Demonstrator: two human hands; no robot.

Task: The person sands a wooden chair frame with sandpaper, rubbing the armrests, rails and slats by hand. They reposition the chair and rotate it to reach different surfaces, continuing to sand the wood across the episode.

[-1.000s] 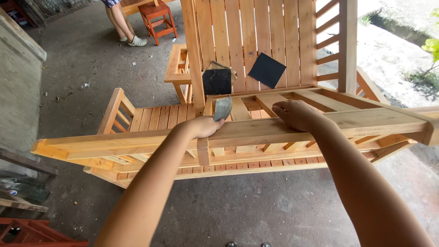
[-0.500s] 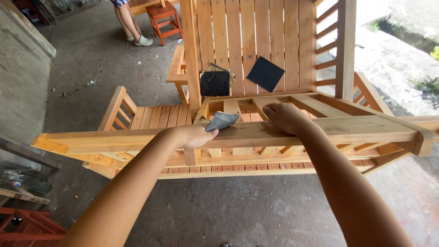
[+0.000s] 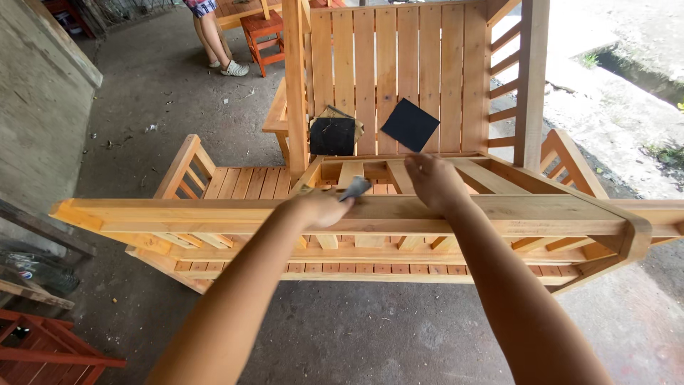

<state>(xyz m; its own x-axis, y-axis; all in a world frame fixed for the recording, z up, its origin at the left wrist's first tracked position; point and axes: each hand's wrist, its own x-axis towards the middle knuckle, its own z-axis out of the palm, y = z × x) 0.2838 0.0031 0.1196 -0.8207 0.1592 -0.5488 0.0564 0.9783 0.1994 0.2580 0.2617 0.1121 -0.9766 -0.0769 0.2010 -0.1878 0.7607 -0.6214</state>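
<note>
The left hand (image 3: 320, 208) pinches a grey sandpaper piece (image 3: 354, 188) against the long wooden rail (image 3: 178, 214). Just right of it, the right hand (image 3: 434, 182) lies spread and pressed flat on the same rail. Farther off, two black sheets (image 3: 410, 124) rest on the slatted bench (image 3: 370, 78).

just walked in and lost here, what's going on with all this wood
A person is leaning over an unfinished wooden frame. Their left hand presses a small grey piece of sandpaper against the top rail, while the right hand rests flat on the same rail. Two dark sandpaper sheets lie on the slatted panel behind. Another person's legs show beside a small orange stool in the background.
</note>
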